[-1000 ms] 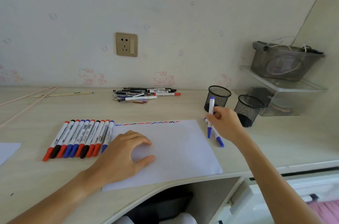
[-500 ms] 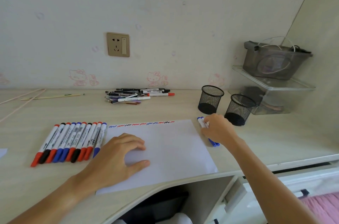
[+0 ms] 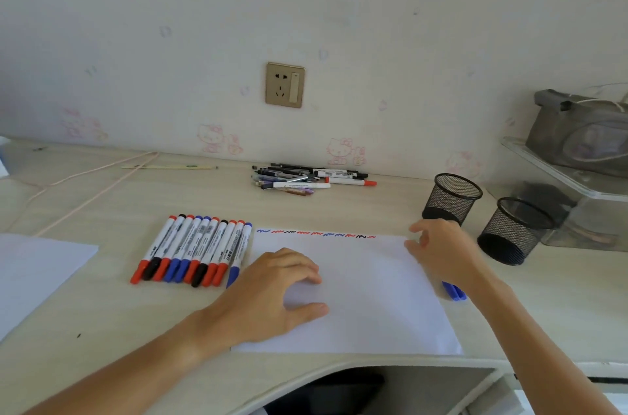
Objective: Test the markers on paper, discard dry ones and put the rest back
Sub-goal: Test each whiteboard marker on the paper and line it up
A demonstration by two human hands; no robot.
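**Right hand off the blue markers, left hand on the sheet**

Nearest: left hand [image 3: 272,292], fingers loosely bent, fingertips pressing on the smooth white paper [image 3: 367,299], holding nothing. Right hand [image 3: 441,255], 1.0 s ago gripping an upright blue-capped marker, now with nothing visible in it, fingers spread and relaxed above the sheet's right edge. Beneath the wrist, 2 blue markers [image 3: 453,292] flat on the desk [image 3: 102,312], only their blue caps showing; whether hand touches them, impossible to tell. Left of the sheet, a row of 10 markers [image 3: 193,249], slim white barrels side by side, caps red, black and blue. Along the sheet's far edge, a line of small test squiggles [image 3: 316,234]. Further back, 2 black mesh cups [image 3: 452,199], round and upright, then a loose pile of pens [image 3: 306,176] by the wall.
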